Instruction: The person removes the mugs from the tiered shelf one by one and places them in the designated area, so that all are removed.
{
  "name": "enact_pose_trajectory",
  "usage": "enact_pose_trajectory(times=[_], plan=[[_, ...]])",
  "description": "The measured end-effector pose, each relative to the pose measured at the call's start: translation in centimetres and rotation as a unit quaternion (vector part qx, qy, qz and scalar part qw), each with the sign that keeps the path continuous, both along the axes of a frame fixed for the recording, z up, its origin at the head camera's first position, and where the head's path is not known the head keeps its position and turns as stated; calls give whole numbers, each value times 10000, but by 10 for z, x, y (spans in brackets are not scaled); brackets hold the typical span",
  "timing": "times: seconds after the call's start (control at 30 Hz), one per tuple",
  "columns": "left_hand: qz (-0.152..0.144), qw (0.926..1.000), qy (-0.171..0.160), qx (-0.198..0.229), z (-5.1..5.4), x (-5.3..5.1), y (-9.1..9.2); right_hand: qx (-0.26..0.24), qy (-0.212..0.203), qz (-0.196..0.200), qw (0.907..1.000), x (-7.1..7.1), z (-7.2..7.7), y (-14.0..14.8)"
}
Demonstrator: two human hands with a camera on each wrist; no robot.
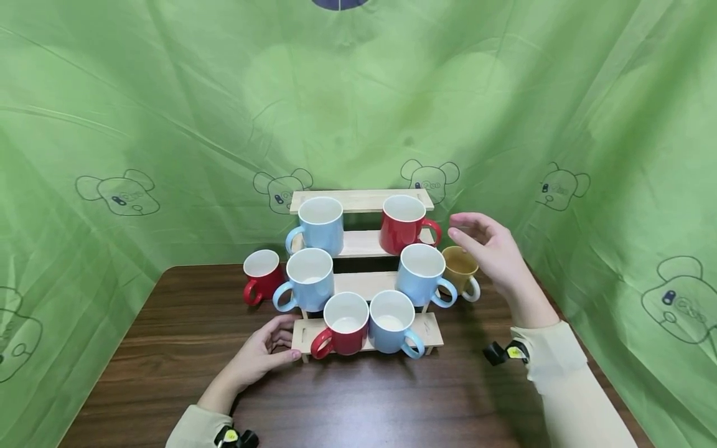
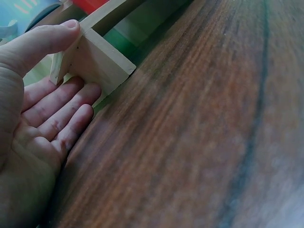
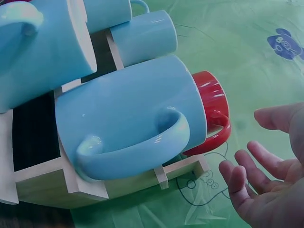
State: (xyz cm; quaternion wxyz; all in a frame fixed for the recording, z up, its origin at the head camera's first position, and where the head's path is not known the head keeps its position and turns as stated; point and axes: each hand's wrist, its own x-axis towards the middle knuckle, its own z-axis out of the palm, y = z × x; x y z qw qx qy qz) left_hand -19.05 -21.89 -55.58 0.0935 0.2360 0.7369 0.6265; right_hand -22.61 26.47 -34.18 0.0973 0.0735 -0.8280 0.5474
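Looks partway: six mugs [image 1: 311, 289] on the wooden rack [image 1: 361, 200]; low red mug [image 1: 271, 281] and yellow mug [image 1: 458, 267] off it, on the table [image 1: 370, 407]. Left hand [image 1: 257, 354] grips the bottom shelf's end. Right hand [image 1: 490, 252]: fingers apart, holding nothing, near upper red mug [image 1: 399, 233].

The left forearm [image 1: 217, 394] slants in low, its left hand [image 1: 259, 352] turned inward, palm partly visible in the wrist view; the four fingers lie side by side, slightly bent, and the thumb stretches forward, apart from them. The right forearm [image 1: 568, 386] reaches further forward, the right hand [image 1: 494, 252] angled inward from the wrist, its fingers loosely curved and its thumb spread away from them
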Motion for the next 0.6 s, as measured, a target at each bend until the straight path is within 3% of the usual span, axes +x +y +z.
enact_pose_trajectory(times=[0.6], plan=[[-33,10000,16,30,0,0,1,225,-272,252,9991,-25,0,-8]])
